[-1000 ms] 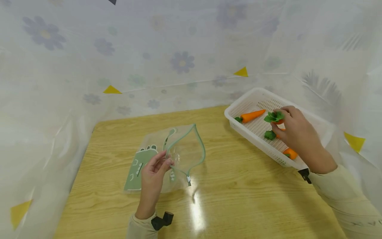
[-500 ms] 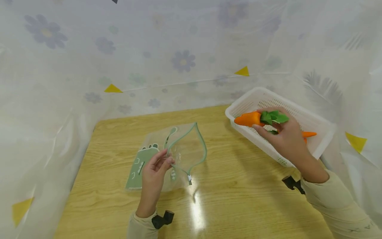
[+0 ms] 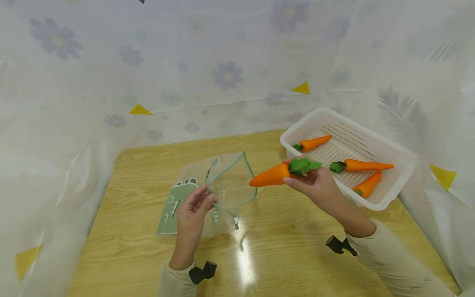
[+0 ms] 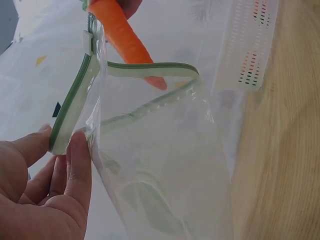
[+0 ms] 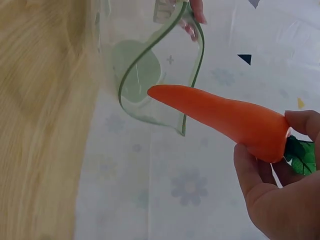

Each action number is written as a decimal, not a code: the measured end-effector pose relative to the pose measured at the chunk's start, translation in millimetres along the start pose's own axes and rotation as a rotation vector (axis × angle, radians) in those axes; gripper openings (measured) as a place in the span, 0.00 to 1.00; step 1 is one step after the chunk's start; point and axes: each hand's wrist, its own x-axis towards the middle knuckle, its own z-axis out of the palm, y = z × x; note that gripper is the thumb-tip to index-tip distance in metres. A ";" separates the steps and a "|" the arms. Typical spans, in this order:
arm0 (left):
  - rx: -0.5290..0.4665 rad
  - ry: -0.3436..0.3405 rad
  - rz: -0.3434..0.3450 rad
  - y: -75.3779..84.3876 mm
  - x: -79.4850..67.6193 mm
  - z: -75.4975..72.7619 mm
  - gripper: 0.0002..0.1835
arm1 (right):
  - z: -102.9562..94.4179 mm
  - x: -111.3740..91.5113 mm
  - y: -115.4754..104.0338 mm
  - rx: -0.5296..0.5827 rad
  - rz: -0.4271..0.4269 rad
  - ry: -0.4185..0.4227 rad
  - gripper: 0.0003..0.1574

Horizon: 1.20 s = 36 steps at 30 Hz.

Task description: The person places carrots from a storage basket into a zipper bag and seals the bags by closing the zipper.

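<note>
A clear zip bag (image 3: pixel 233 185) with a green rim and a green cartoon print stands on the table, its mouth spread wide toward the right. My left hand (image 3: pixel 191 220) pinches the near edge of that mouth between thumb and fingers. In my right hand (image 3: pixel 320 187) is an orange carrot (image 3: pixel 271 175), gripped at its thick end by the green leaves. Its tip points left, right at the bag's opening. The right wrist view shows the carrot (image 5: pixel 220 115) level with the green rim (image 5: pixel 131 70). From the left wrist view, the tip (image 4: pixel 157 82) appears at the bag's mouth.
A white perforated basket (image 3: pixel 406 165) sits at the right rear of the wooden table (image 3: pixel 282 255). Inside lie three more carrots: one at the left end (image 3: pixel 315 143), one in the middle (image 3: pixel 367 165), one near the front wall (image 3: pixel 369 185). Flowered sheeting (image 3: pixel 226 103) surrounds the table.
My right hand has lifted a carrot out of the basket and carried it left to the bag's mouth. The left hand and the bag have stayed nearly still.
</note>
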 end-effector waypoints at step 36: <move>0.005 -0.021 0.010 2.2 2.3 6.0 0.19 | 77.0 21.8 45.4 0.083 0.152 -0.316 0.25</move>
